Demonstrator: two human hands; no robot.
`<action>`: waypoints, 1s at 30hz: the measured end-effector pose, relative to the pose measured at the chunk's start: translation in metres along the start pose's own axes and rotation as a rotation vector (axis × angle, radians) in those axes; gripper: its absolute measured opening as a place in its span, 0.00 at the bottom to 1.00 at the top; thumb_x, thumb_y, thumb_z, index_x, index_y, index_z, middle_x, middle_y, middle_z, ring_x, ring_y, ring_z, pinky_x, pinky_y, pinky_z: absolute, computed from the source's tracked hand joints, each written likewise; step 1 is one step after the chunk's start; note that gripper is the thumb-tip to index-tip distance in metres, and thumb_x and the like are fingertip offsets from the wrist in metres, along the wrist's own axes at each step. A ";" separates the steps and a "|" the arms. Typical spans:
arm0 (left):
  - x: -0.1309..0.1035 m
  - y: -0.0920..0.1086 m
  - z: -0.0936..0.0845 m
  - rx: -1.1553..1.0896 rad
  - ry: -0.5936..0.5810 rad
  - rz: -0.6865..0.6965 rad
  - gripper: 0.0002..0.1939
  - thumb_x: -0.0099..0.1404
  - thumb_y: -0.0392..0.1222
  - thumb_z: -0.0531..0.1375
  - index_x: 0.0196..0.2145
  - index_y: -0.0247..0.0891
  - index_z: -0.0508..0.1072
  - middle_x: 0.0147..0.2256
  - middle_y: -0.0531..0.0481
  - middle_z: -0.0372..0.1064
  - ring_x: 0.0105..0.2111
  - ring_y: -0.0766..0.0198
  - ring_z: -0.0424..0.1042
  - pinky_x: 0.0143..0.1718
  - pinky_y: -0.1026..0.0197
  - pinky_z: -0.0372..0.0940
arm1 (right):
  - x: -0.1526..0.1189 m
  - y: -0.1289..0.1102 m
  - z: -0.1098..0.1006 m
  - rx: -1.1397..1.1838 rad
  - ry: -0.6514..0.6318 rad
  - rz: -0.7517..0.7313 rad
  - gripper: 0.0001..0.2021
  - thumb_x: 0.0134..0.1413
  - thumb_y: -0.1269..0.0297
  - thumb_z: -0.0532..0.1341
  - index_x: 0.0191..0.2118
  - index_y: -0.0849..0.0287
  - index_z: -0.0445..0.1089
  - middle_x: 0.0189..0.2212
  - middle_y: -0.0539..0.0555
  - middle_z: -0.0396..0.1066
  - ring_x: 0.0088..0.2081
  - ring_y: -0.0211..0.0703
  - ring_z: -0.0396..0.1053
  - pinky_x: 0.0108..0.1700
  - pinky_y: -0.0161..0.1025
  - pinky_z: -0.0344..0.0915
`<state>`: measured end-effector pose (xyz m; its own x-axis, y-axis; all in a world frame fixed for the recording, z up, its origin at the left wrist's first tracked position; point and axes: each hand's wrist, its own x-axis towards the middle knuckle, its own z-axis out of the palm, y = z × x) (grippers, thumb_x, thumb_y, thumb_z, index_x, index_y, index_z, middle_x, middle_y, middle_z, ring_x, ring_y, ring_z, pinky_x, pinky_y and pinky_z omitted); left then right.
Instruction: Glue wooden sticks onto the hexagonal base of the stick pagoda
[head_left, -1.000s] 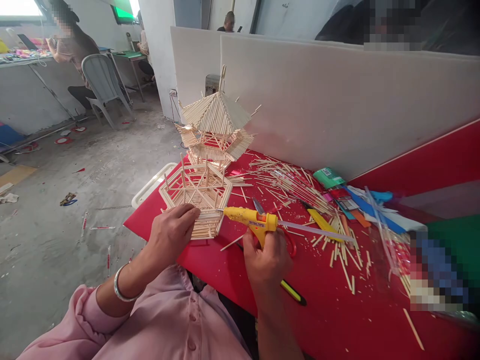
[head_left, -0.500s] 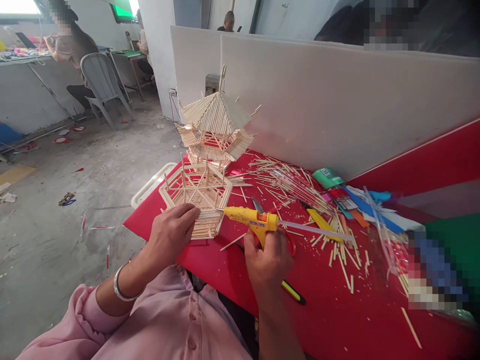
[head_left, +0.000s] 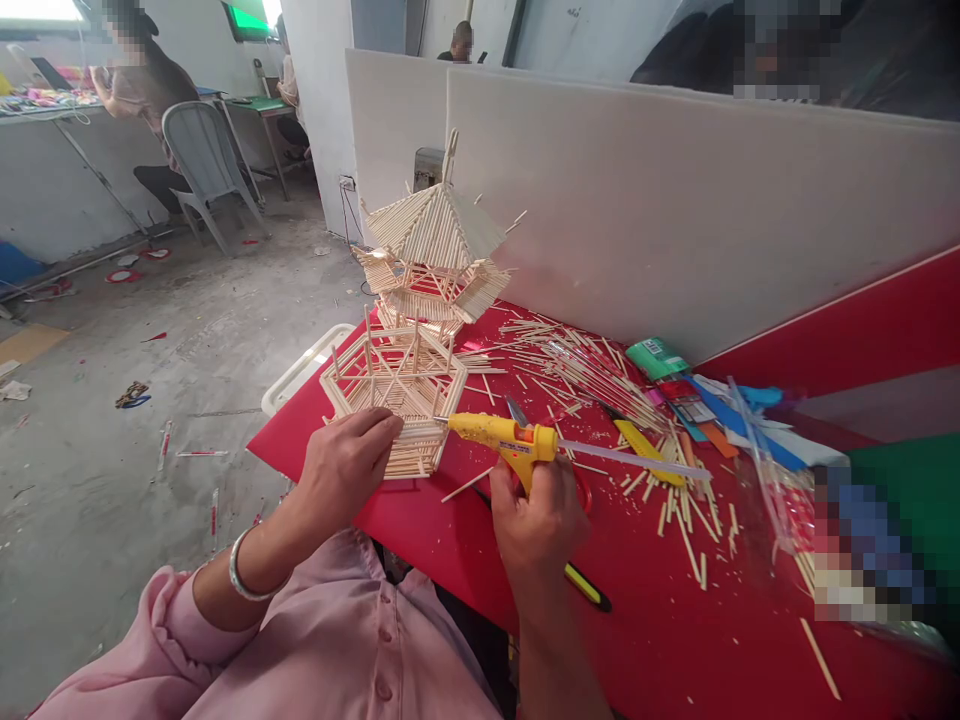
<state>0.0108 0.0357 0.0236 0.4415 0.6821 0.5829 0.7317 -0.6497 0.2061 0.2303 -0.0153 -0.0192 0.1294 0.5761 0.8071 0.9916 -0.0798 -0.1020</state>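
Note:
My right hand (head_left: 541, 515) is wrapped round the handle of a yellow hot glue gun (head_left: 499, 437), with a clear glue stick (head_left: 634, 458) jutting from its back. The gun's nozzle points left and meets the near right side of a hexagonal frame of wooden sticks (head_left: 337, 382). At the near left side of this frame, my left hand (head_left: 349, 460) is closed on it, fingertips bent over the edge; their exact grip is partly hidden. Behind the frame stands a pagoda-like stick model (head_left: 435, 235) with a pointed roof.
Loose wooden sticks (head_left: 592, 375) lie across the red tabletop (head_left: 660, 650). To the right are a yellow utility knife (head_left: 645, 450) and a green packet (head_left: 657, 357). A second cutter (head_left: 587, 586) lies beside my right wrist. White boards (head_left: 675, 220) stand behind. Other people sit in the background.
Hands, glue gun and stick frame keep nearly the same places. The whole view has shifted very slightly.

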 end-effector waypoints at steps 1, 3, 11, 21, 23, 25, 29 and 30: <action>0.000 0.000 0.000 -0.002 0.004 0.001 0.11 0.67 0.30 0.52 0.36 0.38 0.73 0.34 0.51 0.76 0.29 0.67 0.73 0.26 0.66 0.61 | 0.000 0.000 0.000 0.000 -0.001 0.004 0.08 0.61 0.61 0.58 0.42 0.60 0.66 0.35 0.59 0.74 0.33 0.47 0.73 0.32 0.38 0.64; 0.000 0.000 0.000 -0.004 0.011 0.001 0.11 0.67 0.29 0.52 0.36 0.38 0.73 0.34 0.50 0.76 0.30 0.67 0.73 0.26 0.66 0.62 | -0.001 0.000 0.000 -0.001 -0.008 0.008 0.09 0.60 0.61 0.58 0.43 0.60 0.66 0.35 0.59 0.74 0.33 0.47 0.73 0.32 0.38 0.65; 0.000 -0.001 0.001 -0.001 0.022 0.007 0.10 0.68 0.30 0.53 0.37 0.38 0.74 0.36 0.50 0.77 0.31 0.67 0.74 0.26 0.66 0.63 | -0.003 0.003 -0.003 -0.039 0.031 -0.027 0.10 0.58 0.61 0.61 0.41 0.61 0.67 0.30 0.57 0.74 0.31 0.46 0.73 0.30 0.37 0.65; -0.009 -0.002 -0.001 -0.183 0.298 -0.041 0.06 0.65 0.31 0.60 0.38 0.39 0.74 0.36 0.49 0.74 0.32 0.68 0.74 0.31 0.68 0.68 | -0.001 0.003 -0.004 -0.003 0.071 -0.017 0.11 0.55 0.60 0.65 0.39 0.60 0.68 0.27 0.54 0.71 0.31 0.45 0.72 0.32 0.36 0.65; -0.015 -0.007 -0.002 -0.203 0.422 -0.138 0.05 0.64 0.30 0.62 0.35 0.38 0.74 0.32 0.51 0.72 0.26 0.71 0.69 0.26 0.69 0.64 | 0.000 0.003 -0.004 0.001 0.095 -0.016 0.10 0.54 0.60 0.65 0.38 0.60 0.68 0.28 0.55 0.72 0.32 0.46 0.72 0.32 0.36 0.65; -0.020 -0.013 -0.003 -0.238 0.450 -0.256 0.04 0.64 0.31 0.62 0.35 0.38 0.75 0.31 0.52 0.70 0.23 0.73 0.65 0.22 0.69 0.62 | 0.000 0.003 -0.004 0.001 0.106 -0.021 0.10 0.54 0.60 0.66 0.37 0.59 0.67 0.29 0.56 0.72 0.31 0.46 0.72 0.32 0.37 0.65; -0.026 -0.025 -0.004 -0.332 0.339 -0.330 0.04 0.66 0.34 0.60 0.36 0.37 0.76 0.31 0.51 0.70 0.23 0.73 0.64 0.21 0.69 0.60 | -0.001 0.002 -0.003 0.020 0.083 -0.022 0.11 0.52 0.59 0.67 0.32 0.58 0.66 0.27 0.55 0.71 0.28 0.45 0.71 0.29 0.37 0.63; -0.026 -0.026 -0.004 -0.353 0.310 -0.322 0.05 0.66 0.34 0.59 0.36 0.37 0.76 0.31 0.50 0.70 0.24 0.73 0.65 0.21 0.69 0.60 | -0.001 0.002 -0.003 0.026 0.078 -0.021 0.11 0.52 0.59 0.68 0.32 0.58 0.66 0.27 0.54 0.71 0.27 0.44 0.71 0.28 0.37 0.63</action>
<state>-0.0220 0.0333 0.0060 0.0126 0.7683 0.6400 0.5629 -0.5345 0.6305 0.2321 -0.0183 -0.0185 0.1088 0.5122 0.8520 0.9940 -0.0467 -0.0988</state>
